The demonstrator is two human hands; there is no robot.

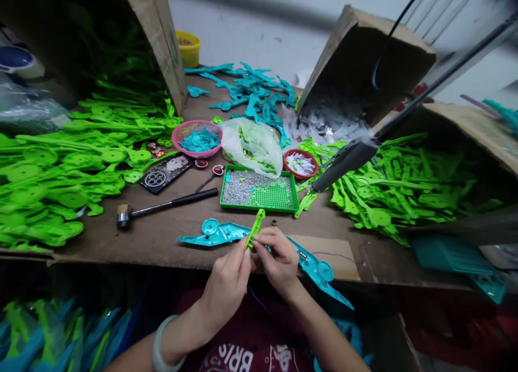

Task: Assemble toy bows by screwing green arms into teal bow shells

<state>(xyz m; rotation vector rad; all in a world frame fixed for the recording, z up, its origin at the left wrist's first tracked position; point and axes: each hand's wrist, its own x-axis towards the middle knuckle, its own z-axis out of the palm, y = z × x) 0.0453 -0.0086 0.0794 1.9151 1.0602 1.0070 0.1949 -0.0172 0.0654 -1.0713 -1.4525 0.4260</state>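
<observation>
A small, long green plastic part (pixel 256 225) is gripped upright in my left hand (pixel 227 275), between thumb and fingers. The fingertips of my right hand (pixel 280 256) pinch at its lower end; whether a tiny piece is between them is hidden. Beneath and beyond my hands lies a long blue plastic part (pixel 226 233) on the table edge. Its right half, a blue wing with a round disc (pixel 321 272), reaches past my right wrist over the edge. Just ahead stands a green tray (pixel 262 207) of small metal pieces.
Green plastic parts are heaped left (pixel 73 167) and right (pixel 380 188). A hammer (pixel 170 204) and a phone (pixel 167 172) lie at left. Behind the tray are a pink basket (pixel 198 125), a plastic bag (pixel 254 145) and a red basket (pixel 301 163). An electric screwdriver (pixel 343 164) hangs at right.
</observation>
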